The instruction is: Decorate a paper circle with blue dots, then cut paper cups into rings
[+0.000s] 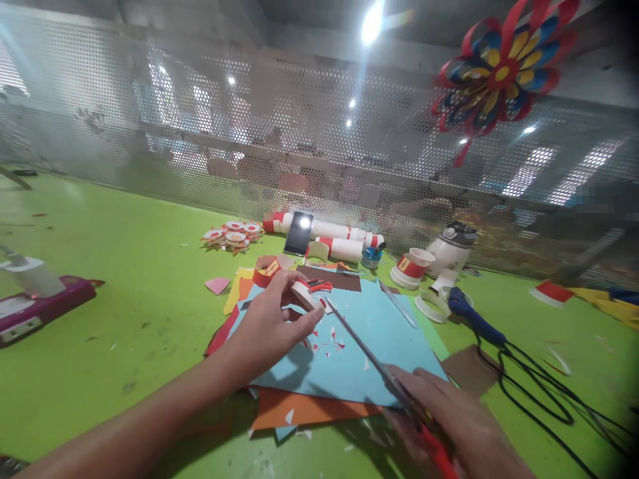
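Note:
My left hand (pixel 267 316) pinches a small white ring-like piece of paper cup (pixel 304 295) between thumb and fingers, above the light-blue paper sheets (pixel 369 319). My right hand (pixel 449 406), partly blurred at the lower right, is wrapped round a pair of scissors (pixel 362 342) with a red handle. The long blades point up and left. Their tips are close to a small white scrap with a red spot (pixel 324 305) beside my left thumb. Red and white paper snippets (pixel 329 342) lie scattered on the blue sheet. Behind the held piece shows a red-edged object I cannot identify.
On the green table (pixel 124 266) are joined paper discs (pixel 234 235), a phone (pixel 298 233), red-and-white paper cups (pixel 412 267), a blue jar (pixel 372 257) and a blue-handled corded tool (pixel 476 316). A purple power strip (pixel 44 309) lies left. Mesh screen stands behind.

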The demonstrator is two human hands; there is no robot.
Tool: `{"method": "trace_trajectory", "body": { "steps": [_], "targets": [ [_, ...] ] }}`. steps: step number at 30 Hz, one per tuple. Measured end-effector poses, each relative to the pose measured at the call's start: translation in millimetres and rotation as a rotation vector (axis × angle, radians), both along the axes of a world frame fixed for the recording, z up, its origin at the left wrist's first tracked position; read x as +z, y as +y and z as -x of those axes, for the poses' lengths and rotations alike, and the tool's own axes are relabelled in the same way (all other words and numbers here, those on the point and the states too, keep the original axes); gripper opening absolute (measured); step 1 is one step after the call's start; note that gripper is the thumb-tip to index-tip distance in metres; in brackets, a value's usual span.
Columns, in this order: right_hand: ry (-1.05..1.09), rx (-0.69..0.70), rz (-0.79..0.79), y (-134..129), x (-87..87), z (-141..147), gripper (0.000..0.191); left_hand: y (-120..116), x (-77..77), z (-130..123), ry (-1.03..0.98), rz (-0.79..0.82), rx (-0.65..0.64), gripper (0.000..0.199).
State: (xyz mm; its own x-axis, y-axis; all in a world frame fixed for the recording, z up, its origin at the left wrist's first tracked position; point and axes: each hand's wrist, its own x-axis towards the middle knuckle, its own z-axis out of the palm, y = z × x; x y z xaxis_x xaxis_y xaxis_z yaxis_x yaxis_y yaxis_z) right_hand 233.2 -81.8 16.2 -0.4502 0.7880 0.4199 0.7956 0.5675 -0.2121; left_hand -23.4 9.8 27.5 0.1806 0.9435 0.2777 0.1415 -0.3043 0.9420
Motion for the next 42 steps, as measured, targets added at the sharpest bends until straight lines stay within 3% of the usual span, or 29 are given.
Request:
{"method": "trace_trajectory", "body": {
  "steps": [3,15,24,42],
  "targets": [
    [-0.152,0.002,-0.148,2,-2.9,-1,0.042,1,-0.8,0,0.071,-0.067,0.008,0.053],
    [-0.272,-0.078,-0.300,4,-14.1,4,0.047,3,-12.0,1,0.254,-0.249,0.040,0.061],
    [-0.305,-0.095,-0.266,-1,-13.9,3,0.045,-1,-16.6,5,0.494,-0.382,0.109,0.062],
    [-0.386,-0.068,-0.290,-1,-8.0,-6,0.041,-4,-15.2,8,0.561,-0.178,0.017,0.067]
  ]
}}
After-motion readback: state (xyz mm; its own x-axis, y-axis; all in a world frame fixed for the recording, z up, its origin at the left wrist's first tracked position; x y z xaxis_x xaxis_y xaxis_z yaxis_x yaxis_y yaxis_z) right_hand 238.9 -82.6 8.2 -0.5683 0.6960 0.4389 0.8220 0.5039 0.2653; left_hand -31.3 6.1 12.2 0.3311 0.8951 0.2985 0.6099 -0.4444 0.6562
